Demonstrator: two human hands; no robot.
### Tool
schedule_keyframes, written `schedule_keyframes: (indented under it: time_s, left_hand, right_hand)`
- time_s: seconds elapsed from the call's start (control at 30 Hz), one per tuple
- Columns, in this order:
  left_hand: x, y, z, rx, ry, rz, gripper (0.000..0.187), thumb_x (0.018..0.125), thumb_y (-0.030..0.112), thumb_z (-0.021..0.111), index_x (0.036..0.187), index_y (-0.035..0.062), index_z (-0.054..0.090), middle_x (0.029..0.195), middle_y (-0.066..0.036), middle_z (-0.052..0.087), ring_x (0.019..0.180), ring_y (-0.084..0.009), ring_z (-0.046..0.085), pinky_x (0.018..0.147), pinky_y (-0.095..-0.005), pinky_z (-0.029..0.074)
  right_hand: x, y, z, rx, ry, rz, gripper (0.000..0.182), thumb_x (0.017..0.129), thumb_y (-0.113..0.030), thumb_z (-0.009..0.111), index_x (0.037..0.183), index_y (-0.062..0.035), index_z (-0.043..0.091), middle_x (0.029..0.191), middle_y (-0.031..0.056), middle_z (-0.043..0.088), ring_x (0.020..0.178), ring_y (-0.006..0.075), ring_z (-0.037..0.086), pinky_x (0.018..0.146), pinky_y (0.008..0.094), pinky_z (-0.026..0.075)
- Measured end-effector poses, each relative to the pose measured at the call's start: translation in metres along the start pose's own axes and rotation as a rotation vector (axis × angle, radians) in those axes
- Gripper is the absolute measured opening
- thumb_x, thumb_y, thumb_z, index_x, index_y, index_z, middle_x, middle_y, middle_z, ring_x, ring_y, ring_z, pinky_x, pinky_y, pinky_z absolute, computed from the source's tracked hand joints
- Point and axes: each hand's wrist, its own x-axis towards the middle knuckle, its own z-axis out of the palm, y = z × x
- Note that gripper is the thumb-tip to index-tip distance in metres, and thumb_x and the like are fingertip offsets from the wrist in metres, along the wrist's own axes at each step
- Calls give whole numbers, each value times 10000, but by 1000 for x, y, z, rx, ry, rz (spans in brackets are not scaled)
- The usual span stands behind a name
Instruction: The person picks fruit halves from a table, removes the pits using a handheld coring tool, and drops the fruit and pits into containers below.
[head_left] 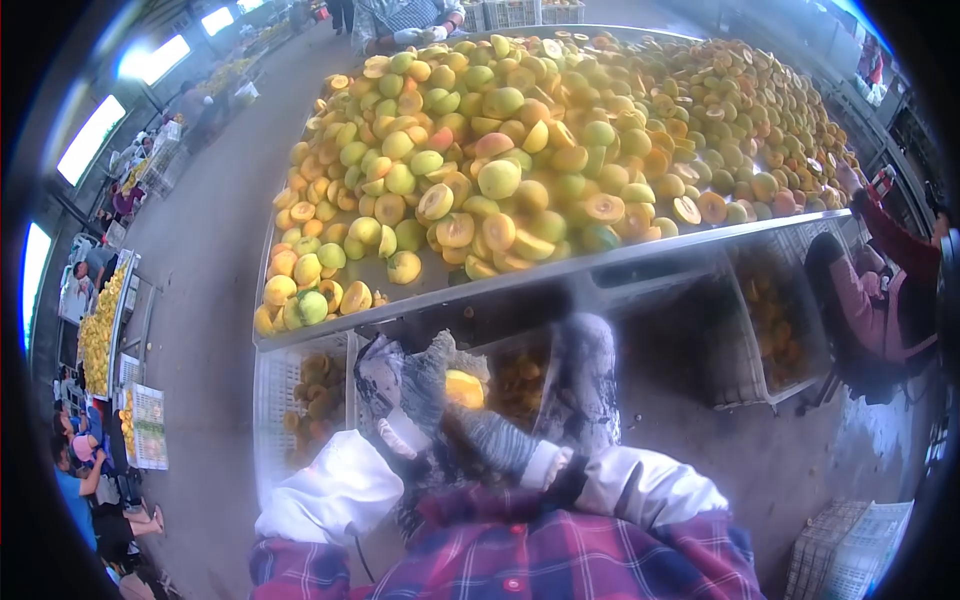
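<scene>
My left hand [430, 365], in a grey knit glove, is closed around a yellow peach piece [463, 388] above my lap. Just below, my right hand [497, 440], also in a grey glove, is curled close to the same peach. What the right fingers hold, if anything, is hidden. White sleeve covers [335, 487] reach to both wrists. Beyond my hands, whole-looking and halved yellow-green peaches [499, 179] are heaped on a metal-edged table [560, 268]. Some halves show an orange cut face with a pit or its hollow.
Under the table stand white crates [272, 385] with peach pieces inside. My knee [583, 375] is beside one. A person [408, 18] works across the table, another [880, 270] sits at right. Stacked crates [850, 548] stand lower right; other tables [100, 325] line the left.
</scene>
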Motion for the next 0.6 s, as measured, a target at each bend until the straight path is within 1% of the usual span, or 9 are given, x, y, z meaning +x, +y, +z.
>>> schedule_keyframes:
  time_s: [0.17, 0.2, 0.23, 0.27, 0.33, 0.43, 0.5, 0.53, 0.6]
  left_hand:
    - [25, -28, 0, -356, 199, -304, 507, 977, 454, 511, 840, -4, 681, 699, -135, 679, 575, -226, 646, 498, -336, 532]
    - [29, -35, 1, -363, 200, -288, 507, 977, 454, 511, 840, -4, 681, 699, -135, 679, 575, -226, 646, 498, -336, 532]
    - [29, -45, 1, -476, 217, -261, 518, 971, 483, 506, 862, 5, 672, 722, -141, 677, 593, -237, 649, 505, -350, 540]
    - [26, -50, 1, -585, 237, -233, 531, 965, 513, 501, 883, 14, 663, 744, -148, 675, 611, -248, 652, 512, -363, 547]
    - [21, -60, -14, -844, 506, -283, 565, 949, 577, 491, 892, 35, 642, 780, -130, 653, 664, -267, 650, 544, -373, 558]
    - [-11, -112, -109, -392, 677, 55, 331, 979, 363, 581, 842, 82, 689, 727, -1, 579, 618, -77, 525, 560, -252, 451]
    - [-27, -158, -204, 811, 744, 144, 201, 918, 268, 635, 949, 76, 688, 832, -114, 650, 741, -233, 628, 665, -376, 503]
    - [-33, -122, -215, 1366, 665, 113, 222, 876, 246, 646, 1023, 83, 675, 933, -173, 656, 847, -341, 641, 774, -450, 505]
    - [-10, -108, -212, 1389, 975, 457, 280, 856, 266, 647, 1057, 71, 664, 956, -162, 661, 889, -356, 634, 831, -463, 499]
  right_hand:
    - [5, 0, 10, -761, 159, -144, 311, 1023, -318, 504, 1195, -79, 606, 1014, 37, 643, 847, 68, 602, 626, 199, 495]
    - [4, 1, 6, -950, 144, -215, 288, 1023, -298, 511, 1180, -78, 612, 1007, 32, 638, 842, 57, 599, 642, 182, 490]
    - [17, 10, -39, -285, -341, -154, 286, 1014, -300, 530, 1181, -81, 608, 988, 43, 645, 856, 84, 604, 703, 221, 502]
    - [17, 14, -50, -297, -347, -138, 286, 1014, -300, 530, 1181, -81, 608, 988, 43, 645, 856, 84, 604, 703, 221, 502]
    - [12, 18, -65, -980, -247, -266, 315, 1015, -328, 518, 1167, -71, 620, 980, 58, 650, 871, 111, 592, 722, 260, 494]
    - [-5, 18, -80, -1982, -53, -471, 366, 1017, -370, 502, 1145, -55, 639, 967, 80, 656, 892, 151, 575, 751, 320, 483]
    - [-4, 9, -62, -1570, 366, 280, 456, 1011, -451, 473, 1125, -43, 644, 882, 66, 655, 783, 152, 580, 687, 318, 479]
    - [-7, 15, -13, -1420, 481, 379, 537, 996, -525, 448, 1087, -40, 659, 783, 49, 644, 643, 149, 561, 606, 326, 472]
    - [-6, 19, -16, -1296, 388, 289, 565, 990, -549, 439, 1062, -38, 667, 728, 50, 633, 554, 143, 525, 546, 342, 456]
